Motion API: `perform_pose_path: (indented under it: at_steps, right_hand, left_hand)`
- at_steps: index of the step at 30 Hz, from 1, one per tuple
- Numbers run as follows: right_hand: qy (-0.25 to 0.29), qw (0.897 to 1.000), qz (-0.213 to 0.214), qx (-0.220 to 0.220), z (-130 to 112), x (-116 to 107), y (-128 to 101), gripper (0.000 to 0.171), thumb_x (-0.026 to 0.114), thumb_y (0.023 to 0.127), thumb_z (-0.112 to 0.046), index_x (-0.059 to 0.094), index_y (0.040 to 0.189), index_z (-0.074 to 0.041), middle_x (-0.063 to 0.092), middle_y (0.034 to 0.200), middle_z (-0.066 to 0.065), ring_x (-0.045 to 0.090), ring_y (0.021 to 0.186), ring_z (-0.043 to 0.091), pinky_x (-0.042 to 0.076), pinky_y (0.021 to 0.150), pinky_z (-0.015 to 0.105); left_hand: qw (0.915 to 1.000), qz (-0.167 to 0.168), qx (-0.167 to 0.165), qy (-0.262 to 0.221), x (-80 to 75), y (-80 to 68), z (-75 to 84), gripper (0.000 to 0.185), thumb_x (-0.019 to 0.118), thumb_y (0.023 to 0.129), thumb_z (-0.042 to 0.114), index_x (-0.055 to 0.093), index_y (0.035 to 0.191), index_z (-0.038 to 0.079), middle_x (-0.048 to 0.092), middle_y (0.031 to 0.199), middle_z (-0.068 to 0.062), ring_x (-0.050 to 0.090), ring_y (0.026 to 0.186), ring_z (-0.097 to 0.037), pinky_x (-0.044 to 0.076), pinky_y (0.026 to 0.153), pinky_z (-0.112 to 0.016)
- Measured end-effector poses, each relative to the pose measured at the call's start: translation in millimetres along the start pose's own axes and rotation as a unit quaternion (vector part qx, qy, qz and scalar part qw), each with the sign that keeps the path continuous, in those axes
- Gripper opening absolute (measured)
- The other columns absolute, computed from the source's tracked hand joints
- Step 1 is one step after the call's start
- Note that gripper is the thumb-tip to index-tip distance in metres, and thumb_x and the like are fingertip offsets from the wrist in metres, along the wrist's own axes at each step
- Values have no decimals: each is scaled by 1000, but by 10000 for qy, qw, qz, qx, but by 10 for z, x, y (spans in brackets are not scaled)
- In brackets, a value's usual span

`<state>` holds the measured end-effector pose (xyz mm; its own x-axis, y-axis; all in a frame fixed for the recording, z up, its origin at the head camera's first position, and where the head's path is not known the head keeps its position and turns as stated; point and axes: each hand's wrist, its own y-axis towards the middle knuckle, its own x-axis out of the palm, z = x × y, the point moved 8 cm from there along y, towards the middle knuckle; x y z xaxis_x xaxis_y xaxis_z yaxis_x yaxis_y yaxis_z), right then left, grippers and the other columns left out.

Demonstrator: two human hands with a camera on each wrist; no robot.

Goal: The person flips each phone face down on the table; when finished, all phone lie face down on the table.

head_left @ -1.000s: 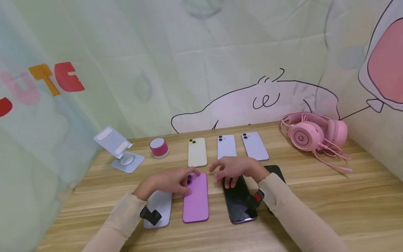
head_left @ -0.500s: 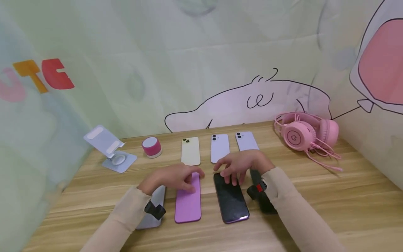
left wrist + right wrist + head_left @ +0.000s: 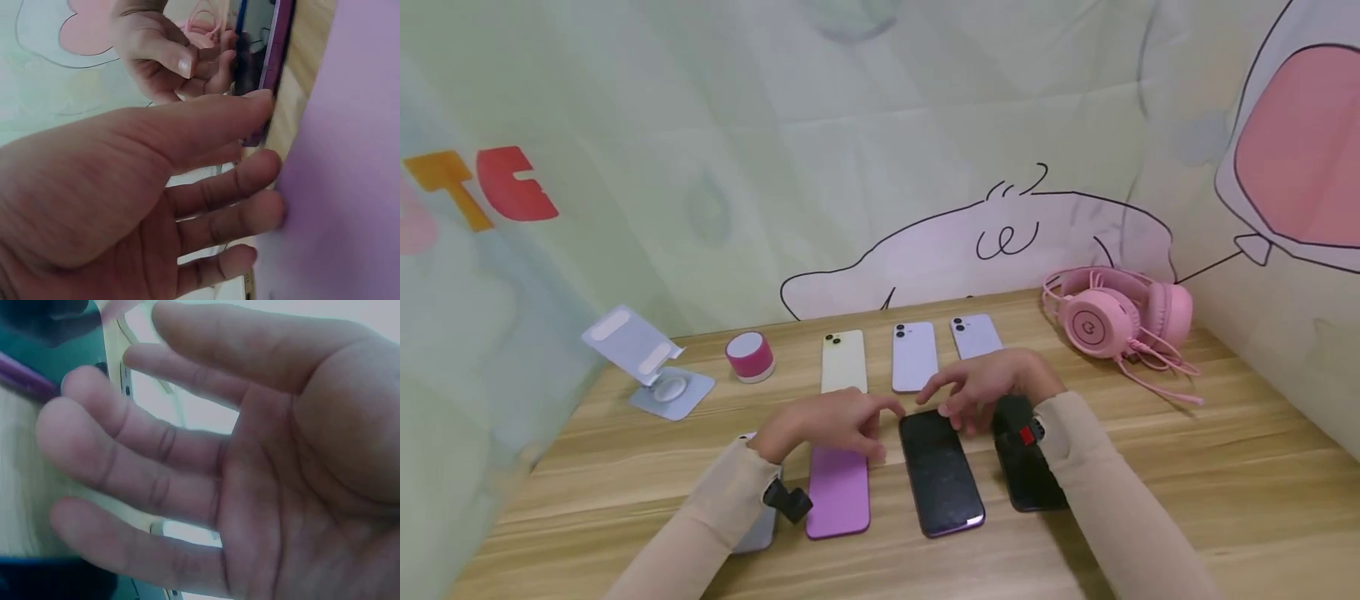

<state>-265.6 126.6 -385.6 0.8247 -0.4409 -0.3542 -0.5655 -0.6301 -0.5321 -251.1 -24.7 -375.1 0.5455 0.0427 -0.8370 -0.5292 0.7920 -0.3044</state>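
My left hand, fingers relaxed, hovers over the upper end of a purple-pink phone. Its index finger reaches to the top left corner of a dark-screened phone with a purple edge. In the left wrist view the thumb and slightly bent fingers hold nothing. My right hand is over that dark phone's top right corner, fingers loosely bent; its palm is bare in the right wrist view. A second black phone is partly hidden by the right wrist. Under the left forearm, a pale silver phone shows partly.
Along the back lie a cream phone and two pale lavender phones, one centre and one right, the latter partly covered. A folding stand and a pink-red round speaker-like cylinder are at left; pink headphones at right.
My left hand has slid right from the purple-pink phone toward the dark phone. My right hand has shifted right across the dark phone's top end. The head view has turned slightly right.
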Motion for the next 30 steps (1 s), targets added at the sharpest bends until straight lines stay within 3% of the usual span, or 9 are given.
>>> perform_pose_path:
  at_steps: [10, 20, 26, 30]
  right_hand:
    - [-18, 9997, -191, 119, 69, -54, 5, 35, 54, 102, -14, 52, 136, -9, 68, 91, 10, 67, 79, 21, 57, 78, 36]
    - [102, 9988, 22, 475, 51, -73, 8, 31, 53, 102, -11, 55, 132, -6, 69, 89, 12, 71, 79, 22, 56, 82, 36]
    - [145, 9978, 375, 526, 43, -126, 5, 29, 54, 101, -14, 56, 128, -2, 70, 86, 13, 71, 77, 22, 56, 80, 35]
    - [163, 9964, 575, 600, 75, -174, -2, 31, 54, 103, -17, 56, 129, 0, 70, 87, 13, 70, 76, 21, 56, 80, 35]
  left_hand:
    - [9960, 67, 582, -675, 43, 87, 200, 68, 76, 91, 21, 41, 148, 11, 66, 85, 6, 63, 76, -9, 51, 73, -27]
    - [9975, 338, 7, -627, 14, 64, 179, 70, 76, 91, 25, 41, 151, 12, 68, 110, -1, 64, 79, -11, 52, 75, -28]
    - [9985, 496, -2, -249, 4, 70, 206, 73, 77, 90, 28, 41, 151, 11, 66, 115, -5, 62, 75, -11, 51, 71, -29]
    - [9985, 540, -46, -94, 18, 80, 220, 77, 77, 89, 28, 38, 154, 11, 61, 129, -11, 61, 75, -10, 50, 73, -29]
